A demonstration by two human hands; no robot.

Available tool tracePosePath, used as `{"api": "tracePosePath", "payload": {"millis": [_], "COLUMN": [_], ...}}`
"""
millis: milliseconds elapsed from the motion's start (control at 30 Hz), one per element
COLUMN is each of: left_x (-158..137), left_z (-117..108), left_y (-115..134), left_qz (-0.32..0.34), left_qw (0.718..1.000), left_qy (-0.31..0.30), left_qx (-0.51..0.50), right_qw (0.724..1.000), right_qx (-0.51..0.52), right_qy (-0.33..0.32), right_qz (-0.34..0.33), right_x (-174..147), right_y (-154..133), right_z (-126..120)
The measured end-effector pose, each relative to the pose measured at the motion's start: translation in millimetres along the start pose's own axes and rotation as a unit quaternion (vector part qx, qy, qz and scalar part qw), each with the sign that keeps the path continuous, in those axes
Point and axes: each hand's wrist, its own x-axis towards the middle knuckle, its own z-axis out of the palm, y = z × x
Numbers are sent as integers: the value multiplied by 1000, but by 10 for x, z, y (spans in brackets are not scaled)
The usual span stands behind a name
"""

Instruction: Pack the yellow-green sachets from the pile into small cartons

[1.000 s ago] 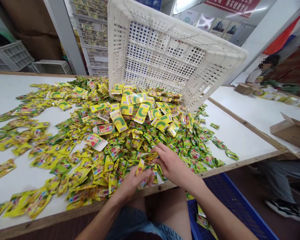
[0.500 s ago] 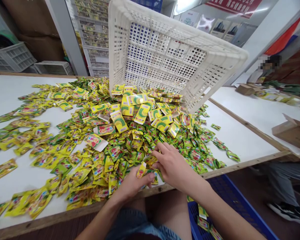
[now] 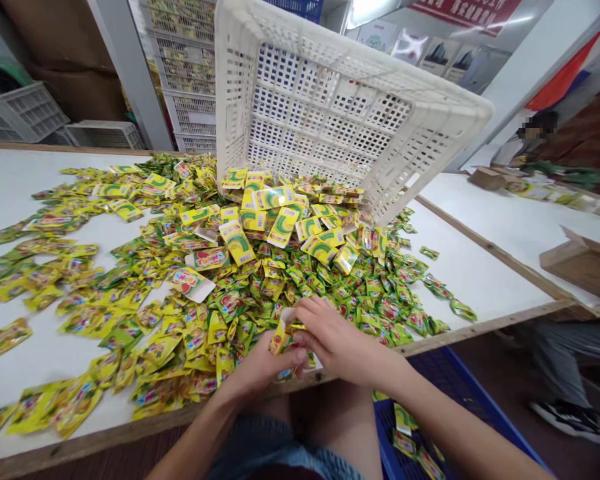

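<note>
My left hand (image 3: 261,368) is closed around a small yellow carton (image 3: 279,336) near the table's front edge. The carton's white end flap stands open toward the top. My right hand (image 3: 337,341) is closed at the carton's open end, its fingers pinching a small yellow candy packet (image 3: 297,327), partly hidden by the fingers. Beyond both hands spreads a heap of green and yellow packets (image 3: 235,303). Several flat yellow cartons (image 3: 237,241) lie on top of the heap, in front of the tipped basket.
A white plastic basket (image 3: 325,110) lies tipped on its side on the white table (image 3: 480,277). Below the edge at right is a blue crate (image 3: 473,400) with packets. A cardboard box (image 3: 580,263) and another person (image 3: 535,137) are at right.
My right hand has come down and left from the heap to the carton, bringing the packet to its open end. My left hand has tilted the carton slightly more upright.
</note>
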Motion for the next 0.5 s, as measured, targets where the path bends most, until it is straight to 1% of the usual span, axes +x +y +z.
{"api": "tracePosePath", "payload": {"millis": [100, 133, 167, 200, 267, 333, 367, 400, 500], "left_x": [18, 22, 27, 34, 53, 79, 92, 106, 131], "left_z": [35, 46, 55, 59, 50, 22, 4, -13, -41], "left_y": [48, 55, 52, 38, -21, -101, -138, -171, -227], "left_qz": [-11, -18, -24, -30, -39, -41, -39, -35, -20], "left_qw": [999, 999, 998, 998, 998, 997, 996, 996, 994], "left_qy": [26, 31, 35, 37, 47, 68, 74, 76, 72], "left_qx": [-29, -34, -37, -37, -24, 7, 26, 44, 74], "right_qw": [992, 989, 988, 989, 992, 993, 992, 989, 976], "right_qx": [48, 51, 48, 46, 45, 52, 58, 65, 75], "right_qy": [108, 132, 143, 139, 116, 99, 103, 117, 188], "right_qz": [36, 38, 35, 28, 22, 33, 43, 57, 86], "right_x": [-50, -67, -84, -100, -133, -170, -190, -209, -249], "right_y": [45, 59, 70, 79, 92, 105, 115, 128, 177], "right_z": [93, 120, 146, 170, 218, 267, 292, 317, 383]}}
